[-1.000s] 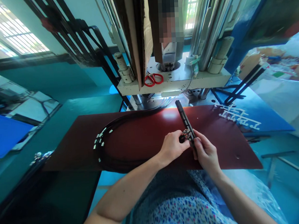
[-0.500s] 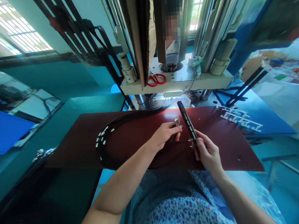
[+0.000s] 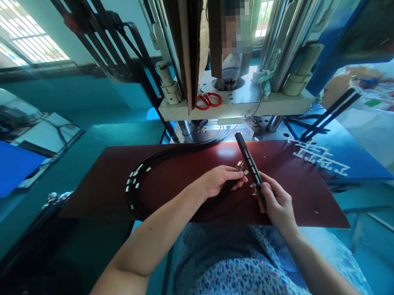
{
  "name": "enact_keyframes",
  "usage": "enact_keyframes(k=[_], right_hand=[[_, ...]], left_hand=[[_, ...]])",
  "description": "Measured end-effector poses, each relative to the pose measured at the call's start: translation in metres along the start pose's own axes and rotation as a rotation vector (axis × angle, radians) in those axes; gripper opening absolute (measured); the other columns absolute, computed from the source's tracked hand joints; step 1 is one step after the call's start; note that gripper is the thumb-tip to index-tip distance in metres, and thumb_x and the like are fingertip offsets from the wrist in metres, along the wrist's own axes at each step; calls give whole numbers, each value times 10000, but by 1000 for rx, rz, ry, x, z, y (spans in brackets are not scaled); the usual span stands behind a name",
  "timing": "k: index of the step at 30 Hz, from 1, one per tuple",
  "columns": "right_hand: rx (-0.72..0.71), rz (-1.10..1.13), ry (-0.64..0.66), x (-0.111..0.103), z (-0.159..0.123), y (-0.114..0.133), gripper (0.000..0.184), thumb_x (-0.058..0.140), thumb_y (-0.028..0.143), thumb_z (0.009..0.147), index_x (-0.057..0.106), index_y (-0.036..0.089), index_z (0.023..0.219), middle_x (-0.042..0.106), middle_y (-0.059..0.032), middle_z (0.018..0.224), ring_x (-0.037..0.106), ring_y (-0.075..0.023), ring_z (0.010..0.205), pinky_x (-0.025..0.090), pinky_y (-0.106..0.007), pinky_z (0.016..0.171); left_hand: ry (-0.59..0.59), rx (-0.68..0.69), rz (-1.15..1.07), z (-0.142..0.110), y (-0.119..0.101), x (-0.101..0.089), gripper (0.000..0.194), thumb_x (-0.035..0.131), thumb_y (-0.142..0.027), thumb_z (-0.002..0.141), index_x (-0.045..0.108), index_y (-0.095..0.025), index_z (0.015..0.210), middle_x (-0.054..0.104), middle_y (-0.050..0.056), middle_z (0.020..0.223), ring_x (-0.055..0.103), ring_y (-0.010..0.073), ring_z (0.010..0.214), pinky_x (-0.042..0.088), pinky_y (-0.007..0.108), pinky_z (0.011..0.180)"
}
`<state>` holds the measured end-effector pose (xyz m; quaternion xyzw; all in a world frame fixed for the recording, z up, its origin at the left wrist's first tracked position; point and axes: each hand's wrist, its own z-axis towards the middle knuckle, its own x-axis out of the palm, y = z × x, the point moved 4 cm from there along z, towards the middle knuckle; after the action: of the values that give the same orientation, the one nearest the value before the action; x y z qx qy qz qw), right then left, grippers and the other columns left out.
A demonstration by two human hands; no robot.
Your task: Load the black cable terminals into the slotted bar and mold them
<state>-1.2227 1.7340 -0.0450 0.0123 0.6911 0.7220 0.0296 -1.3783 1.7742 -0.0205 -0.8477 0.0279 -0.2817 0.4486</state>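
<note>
My left hand (image 3: pixel 220 181) is closed in a pinch on a bunch of black cables, whose metal plug ends (image 3: pixel 239 165) stick out past the fingertips. My right hand (image 3: pixel 277 198) grips the lower end of a long black slotted bar (image 3: pixel 247 155), tilted with its top toward the press. Small metal plugs (image 3: pixel 252 187) show at the bar's left side, near my right fingers. The black cable bundle (image 3: pixel 166 154) loops over the brown board (image 3: pixel 297 195), with white tags (image 3: pixel 132 181) at its left bend. Cable parts beneath my left forearm are hidden.
A press with a pale plate (image 3: pixel 179 111) stands ahead, red-handled scissors (image 3: pixel 209 100) on it. White plastic sprues (image 3: pixel 321 157) lie at the right, by a blue surface (image 3: pixel 369 166). More dark cables (image 3: pixel 31 233) lie at the left. A person is partly visible behind the press.
My left hand has moved slightly right with the cable plugs, closer to the bar. My right hand still holds the bar at almost the same spot. The whole view has shifted a little.
</note>
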Motion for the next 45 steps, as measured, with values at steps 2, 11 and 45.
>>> enact_keyframes(k=[2, 11, 45], right_hand=[[0, 3, -1, 0, 0, -1, 458, 509, 420, 834, 520, 118, 1178, 530, 37, 553, 393, -60, 320, 310, -190, 304], [-7, -13, -6, -1, 0, 0, 464, 523, 418, 827, 526, 112, 1175, 493, 51, 511, 396, -65, 325, 313, -183, 300], [-18, -11, -34, -4, -5, -4, 430, 520, 414, 835, 532, 153, 1176, 545, 27, 603, 417, -60, 333, 346, -190, 302]], left_hand=[[-22, -24, -43, -2, -1, -1, 126, 623, -189, 735, 616, -66, 709, 588, 65, 674, 523, 72, 557, 393, 182, 532], [-17, 202, 457, -12, 0, 13, 124, 618, -223, 701, 593, -108, 741, 557, 1, 685, 487, 91, 626, 373, 216, 614], [-205, 18, 248, 9, -7, -11, 88, 522, -214, 792, 492, -133, 809, 476, -38, 499, 443, 68, 404, 429, 204, 441]])
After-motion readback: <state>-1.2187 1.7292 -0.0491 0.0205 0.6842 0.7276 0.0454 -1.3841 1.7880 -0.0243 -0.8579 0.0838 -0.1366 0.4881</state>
